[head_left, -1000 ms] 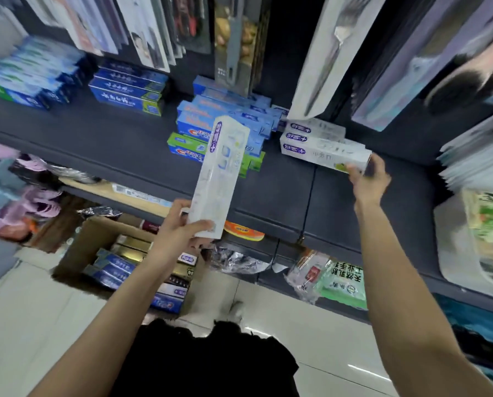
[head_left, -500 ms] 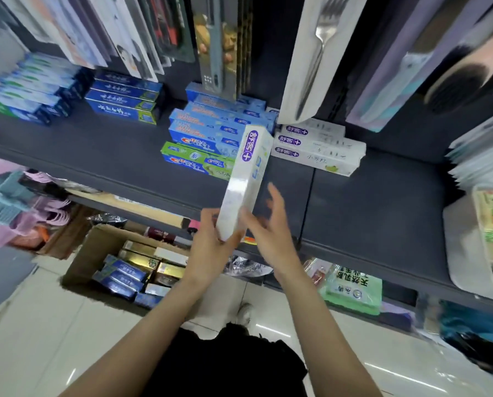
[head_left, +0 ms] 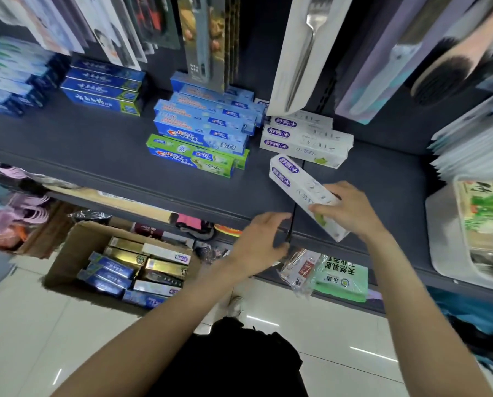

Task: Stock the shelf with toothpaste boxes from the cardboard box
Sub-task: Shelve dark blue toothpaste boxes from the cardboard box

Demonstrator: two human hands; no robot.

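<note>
The cardboard box (head_left: 67, 250) sits on the floor at the lower left, open, with blue, gold and white toothpaste boxes (head_left: 130, 270) packed inside. Half a second ago the left hand (head_left: 261, 245) held the white box upright from below; now it has let go and hangs just below the shelf (head_left: 96, 156) edge, fingers loosely curled around nothing. The white toothpaste box (head_left: 299, 187) has passed to the right hand (head_left: 347, 209), whose grip closes around its near end, thumb on top. The box now lies tilted over the shelf's front part, its far end pointing at the white stack (head_left: 305, 141) just beyond. I judge the handover finished and the placing under way: it needs only sliding alongside its matching boxes.

The box is long and slim, white with purple round logos at the far end and a green patch near the fingers. It looks light and undented.
</note>
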